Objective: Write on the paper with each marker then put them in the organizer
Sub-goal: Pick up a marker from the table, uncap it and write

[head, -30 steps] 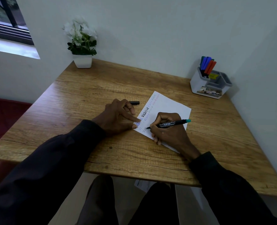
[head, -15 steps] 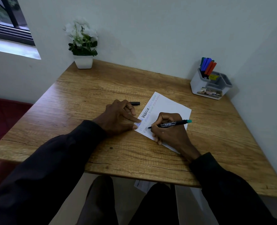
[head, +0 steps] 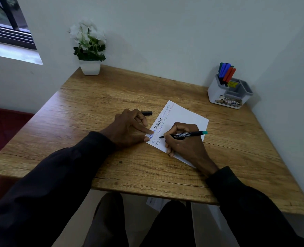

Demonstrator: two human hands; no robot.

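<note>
Black cap (head: 146, 113) part-hidden behind flat left hand (head: 128, 130); right hand (head: 183, 143) pinches teal-ended marker (head: 188, 134) — organizer (head: 217, 93), desk's (head: 112, 97) far-right corner, holds coloured markers (head: 226, 72).

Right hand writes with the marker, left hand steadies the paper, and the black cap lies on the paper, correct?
Not quite. The head view shows the black cap lying on the table, beside the paper, not on it. The rest holds.

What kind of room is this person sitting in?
Probably a small study or office corner: a wooden desk against white walls, an organizer holding coloured markers, and a right hand writing on paper with a marker.
</note>
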